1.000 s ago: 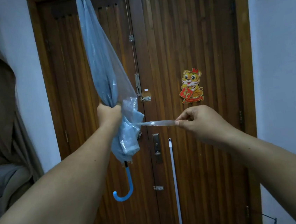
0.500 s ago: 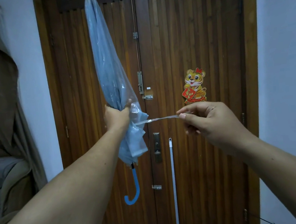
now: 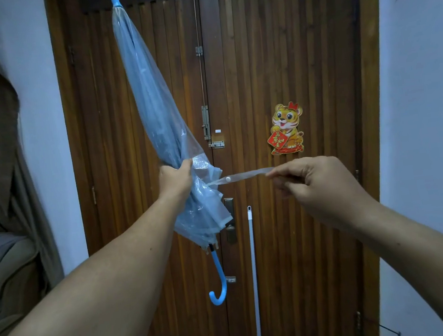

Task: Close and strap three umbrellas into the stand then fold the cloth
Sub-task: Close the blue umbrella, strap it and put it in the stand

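Observation:
A closed transparent blue umbrella (image 3: 150,104) is held up in front of a wooden door, tip up and leaning left, its blue hooked handle (image 3: 219,283) hanging below. My left hand (image 3: 175,179) grips the gathered canopy around its lower part. The clear strap (image 3: 239,177) with a white snap button stretches out to the right from the canopy. My right hand (image 3: 316,185) pinches the strap's free end between thumb and fingertips, holding it taut. Neither the stand, the other umbrellas nor the cloth is in view.
A brown double door (image 3: 280,65) fills the background, with a tiger sticker (image 3: 286,128) and a white pole (image 3: 254,279) leaning against it. A draped brown cloth and a grey seat (image 3: 3,262) stand at the left. A dark wire corner (image 3: 390,332) shows at lower right.
The umbrella has tilted so its tip leans further left and its handle swings right. The strap has turned flat, showing its snap button; my right hand still pinches its end.

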